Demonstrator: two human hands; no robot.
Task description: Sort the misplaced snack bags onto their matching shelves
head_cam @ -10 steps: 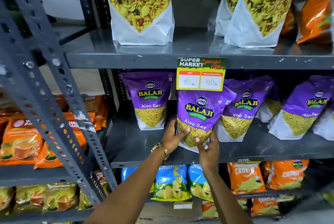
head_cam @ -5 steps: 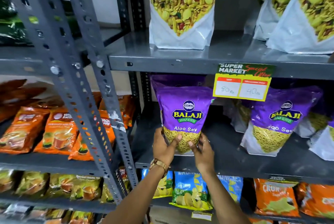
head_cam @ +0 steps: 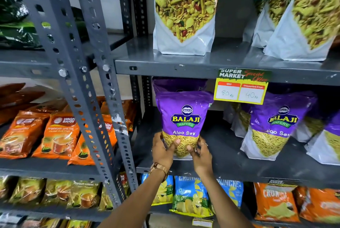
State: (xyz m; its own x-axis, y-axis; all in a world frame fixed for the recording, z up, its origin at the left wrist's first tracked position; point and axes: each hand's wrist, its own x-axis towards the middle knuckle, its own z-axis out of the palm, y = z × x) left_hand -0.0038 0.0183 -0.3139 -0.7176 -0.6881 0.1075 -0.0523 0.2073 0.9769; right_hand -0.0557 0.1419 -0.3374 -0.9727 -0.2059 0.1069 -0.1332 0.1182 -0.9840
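A purple Balaji Aloo Sev bag (head_cam: 184, 115) stands upright at the left end of the middle shelf (head_cam: 230, 170), in front of another purple bag (head_cam: 179, 85). My left hand (head_cam: 162, 151) grips its lower left corner, thumb across the front. My right hand (head_cam: 200, 154) holds its lower right corner. More Aloo Sev bags (head_cam: 274, 126) stand to the right on the same shelf.
Khatta Mitha Mix bags (head_cam: 184, 12) stand on the shelf above. A yellow price tag (head_cam: 241, 88) hangs from that shelf's edge. Blue chip bags (head_cam: 191, 196) and orange bags (head_cam: 276, 202) fill the shelf below. Orange tea packets (head_cam: 57, 135) sit on the left rack behind grey uprights (head_cam: 103, 99).
Both hands carried the purple bag leftward along the middle shelf, from under the price tag to the left end, where it now stands before another purple bag.
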